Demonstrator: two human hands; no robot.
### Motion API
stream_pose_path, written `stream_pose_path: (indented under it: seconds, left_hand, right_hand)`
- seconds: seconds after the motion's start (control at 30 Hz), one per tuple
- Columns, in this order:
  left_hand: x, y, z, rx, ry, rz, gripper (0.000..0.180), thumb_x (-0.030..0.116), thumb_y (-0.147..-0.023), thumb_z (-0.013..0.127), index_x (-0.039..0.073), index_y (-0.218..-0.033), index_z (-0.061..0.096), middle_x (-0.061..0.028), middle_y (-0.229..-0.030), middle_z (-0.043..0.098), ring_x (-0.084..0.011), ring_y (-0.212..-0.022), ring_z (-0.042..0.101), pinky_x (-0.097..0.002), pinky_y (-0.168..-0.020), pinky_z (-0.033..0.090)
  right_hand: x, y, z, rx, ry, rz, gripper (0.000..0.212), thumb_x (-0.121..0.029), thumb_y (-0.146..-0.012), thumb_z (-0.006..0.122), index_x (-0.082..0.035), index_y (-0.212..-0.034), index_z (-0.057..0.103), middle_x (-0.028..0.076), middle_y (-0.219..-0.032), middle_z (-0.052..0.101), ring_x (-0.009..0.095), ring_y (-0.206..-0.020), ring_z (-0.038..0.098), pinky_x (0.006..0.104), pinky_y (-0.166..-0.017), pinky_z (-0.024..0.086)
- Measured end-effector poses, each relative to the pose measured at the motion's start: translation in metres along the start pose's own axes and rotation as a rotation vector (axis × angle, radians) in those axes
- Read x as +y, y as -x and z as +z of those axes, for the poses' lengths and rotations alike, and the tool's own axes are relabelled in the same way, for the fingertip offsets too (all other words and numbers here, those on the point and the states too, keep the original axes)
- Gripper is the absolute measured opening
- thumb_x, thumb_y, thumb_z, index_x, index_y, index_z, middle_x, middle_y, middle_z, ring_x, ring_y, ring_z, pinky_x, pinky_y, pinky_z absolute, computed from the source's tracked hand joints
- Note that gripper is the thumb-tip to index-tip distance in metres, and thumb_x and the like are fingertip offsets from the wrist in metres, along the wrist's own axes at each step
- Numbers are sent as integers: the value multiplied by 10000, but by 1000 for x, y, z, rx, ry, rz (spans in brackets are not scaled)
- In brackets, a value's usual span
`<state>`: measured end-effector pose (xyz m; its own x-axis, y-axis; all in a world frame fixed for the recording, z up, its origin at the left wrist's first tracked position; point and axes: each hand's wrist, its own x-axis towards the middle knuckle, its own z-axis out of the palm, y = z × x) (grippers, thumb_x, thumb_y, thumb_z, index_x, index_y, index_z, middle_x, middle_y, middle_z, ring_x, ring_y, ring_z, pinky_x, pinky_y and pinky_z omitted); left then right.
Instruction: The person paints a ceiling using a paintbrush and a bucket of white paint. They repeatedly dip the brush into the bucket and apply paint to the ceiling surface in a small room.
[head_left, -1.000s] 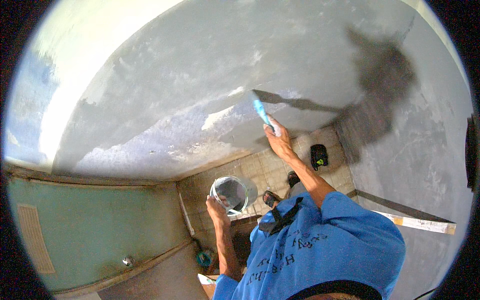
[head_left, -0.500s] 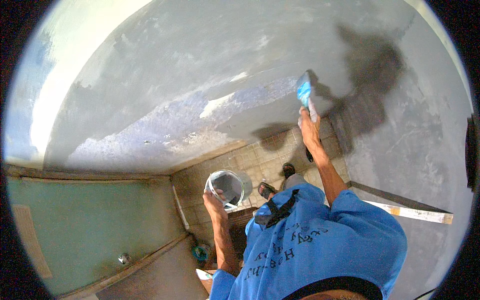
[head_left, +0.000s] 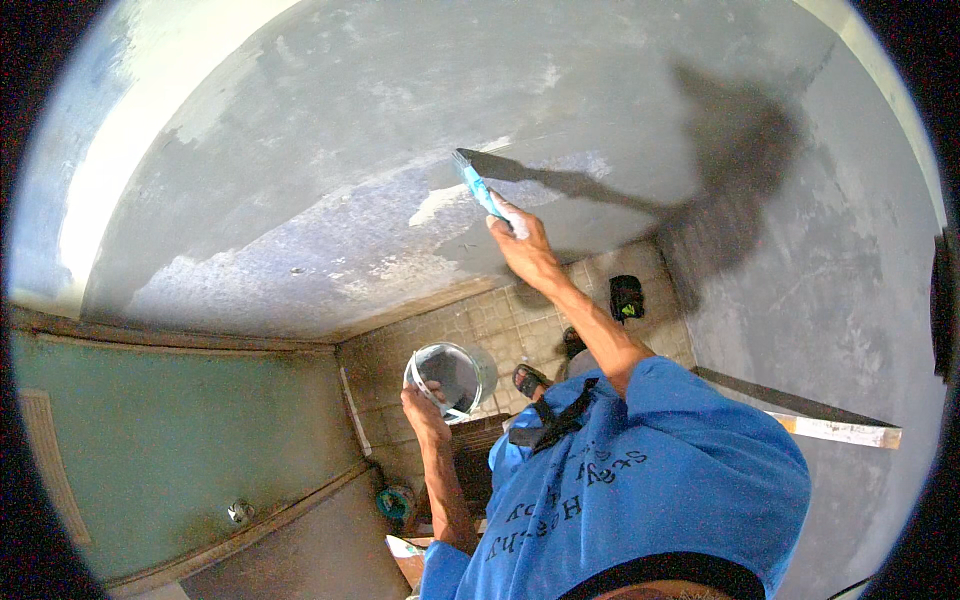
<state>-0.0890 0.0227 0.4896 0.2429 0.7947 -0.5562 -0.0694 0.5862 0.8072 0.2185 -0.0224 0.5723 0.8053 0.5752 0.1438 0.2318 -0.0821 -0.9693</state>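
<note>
My right hand (head_left: 525,242) is wrapped round the handle of a paintbrush (head_left: 477,188) with a bright blue body. Its dark bristle end meets the wall (head_left: 380,110), just above a pale bare patch (head_left: 437,207). Grey coating covers much of that wall, while a bluish-white, uneven stretch (head_left: 290,250) shows lower down. Down by my waist, my left hand (head_left: 428,412) grips a clear plastic bucket (head_left: 480,382) with a white rim, tilted toward me. Dark grey material shows inside it.
A green door (head_left: 180,440) with a round knob (head_left: 240,512) stands at left. On the tiled floor (head_left: 500,310) lies a black object with a green mark (head_left: 627,298). A whitish strip (head_left: 840,430) juts out at right, and a teal container (head_left: 396,503) sits low behind my left arm.
My right hand has swept the paintbrush leftward along the wall, from the right end of the bluish stretch to above the pale patch. The bucket in my left hand has barely shifted.
</note>
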Motion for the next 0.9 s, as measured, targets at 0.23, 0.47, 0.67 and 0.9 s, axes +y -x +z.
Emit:
stream_pose_path:
  seconds: [0.23, 0.47, 0.67, 0.9]
  left_hand:
    - [-8, -3, -9, -10, 42, -31, 374, 352, -926, 350, 37, -986, 542, -81, -717, 598, -179, -582, 516, -320, -555, 419]
    - [-5, -1, -5, 17, 14, -28, 359, 336, -915, 347, 47, -993, 544, -79, -708, 594, -173, -564, 509, -310, -522, 410]
    - [-11, -8, -8, -4, 6, -54, 345, 328, -915, 348, 52, -993, 541, -76, -713, 591, -166, -558, 510, -305, -514, 417]
    - [-5, -1, 6, -21, 8, -29, 346, 330, -919, 356, 47, -997, 538, -71, -735, 590, -171, -570, 516, -312, -523, 421]
  right_hand:
    - [32, -17, -114, 174, -284, 261, 387, -198, -927, 560, -118, -1306, 536, -51, -722, 526, 25, -521, 371, 193, -430, 316]
    - [66, -14, -146, 605, -181, 288, 328, -163, -926, 547, -86, -1244, 574, -27, -731, 535, 40, -520, 385, 209, -429, 331]
    - [48, -24, -66, 504, 385, -131, 502, -121, -898, 544, -69, -1381, 417, 202, -1076, 615, 310, -1011, 585, 399, -884, 445]
    - [16, -3, -24, 162, 370, -74, 593, -118, -842, 564, -95, -1406, 383, 227, -959, 588, 365, -869, 590, 434, -790, 473]
